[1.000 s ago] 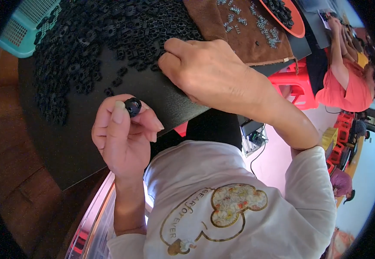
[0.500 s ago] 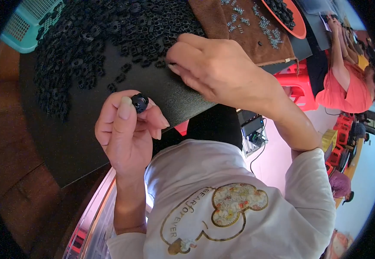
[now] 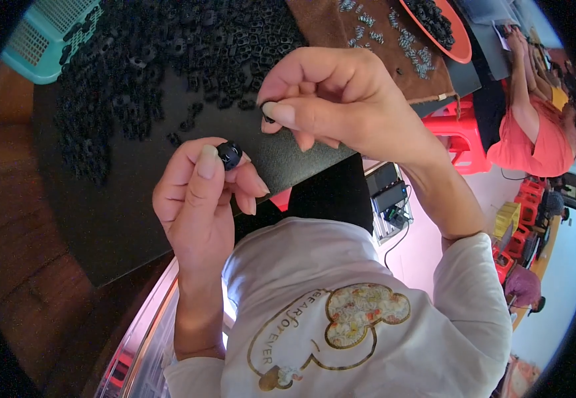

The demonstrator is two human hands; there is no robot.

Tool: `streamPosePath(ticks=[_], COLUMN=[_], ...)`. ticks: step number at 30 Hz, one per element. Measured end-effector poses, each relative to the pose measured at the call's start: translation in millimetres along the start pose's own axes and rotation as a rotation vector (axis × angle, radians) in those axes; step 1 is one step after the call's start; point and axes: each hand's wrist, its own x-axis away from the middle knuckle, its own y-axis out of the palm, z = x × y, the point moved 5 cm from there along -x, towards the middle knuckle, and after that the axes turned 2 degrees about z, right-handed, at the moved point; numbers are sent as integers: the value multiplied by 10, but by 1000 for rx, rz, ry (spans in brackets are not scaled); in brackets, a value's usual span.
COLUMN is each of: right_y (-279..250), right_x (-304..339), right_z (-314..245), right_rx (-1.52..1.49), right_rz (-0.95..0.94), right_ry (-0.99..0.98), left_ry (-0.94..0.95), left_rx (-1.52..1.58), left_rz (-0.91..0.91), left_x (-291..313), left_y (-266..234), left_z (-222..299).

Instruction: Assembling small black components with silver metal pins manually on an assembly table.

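My left hand (image 3: 198, 199) pinches a small round black plastic part (image 3: 230, 155) between thumb and forefinger, above the front edge of the dark table (image 3: 129, 212). To its right and a little farther off, my right hand (image 3: 331, 99) holds a smaller black piece (image 3: 267, 114) between thumb and fingertip; most of that piece is hidden, and its kind cannot be made out. The two held parts are apart. Beyond both hands spreads a large heap of small black plastic parts (image 3: 188, 46), with a few loose ones at its near edge.
A teal basket (image 3: 39, 56) stands at the far left. On a brown cloth (image 3: 394, 73) to the right lie several small metal springs (image 3: 407, 41). An orange dish (image 3: 459, 45) of black parts is beyond, with a red stool (image 3: 457, 136) below. Another person (image 3: 533, 136) sits at right.
My right hand has lifted off the edge of the heap with a small black piece in its fingers and turned its thumb toward my left hand. The left hand has shifted slightly right.
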Motion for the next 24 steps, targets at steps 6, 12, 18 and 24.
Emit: streamPosePath(ticks=[6,12,18,24], right_y=[-7,-39,-99,-68], right_x=[49,75,105,185], right_z=[14,13,98,-133], right_rx=[-165,-191,-36,-84], right_rz=[-28,-19,35,85], right_ry=[115,123,-248,-16], left_ry=[-118,-70,-39,-2], left_rx=[147,229,227,196], left_rz=[21,-113,-141,-161], left_x=[-29,-97,-107,-104], left_y=[128,141,163,180], left_z=[13,-113,-151,-167])
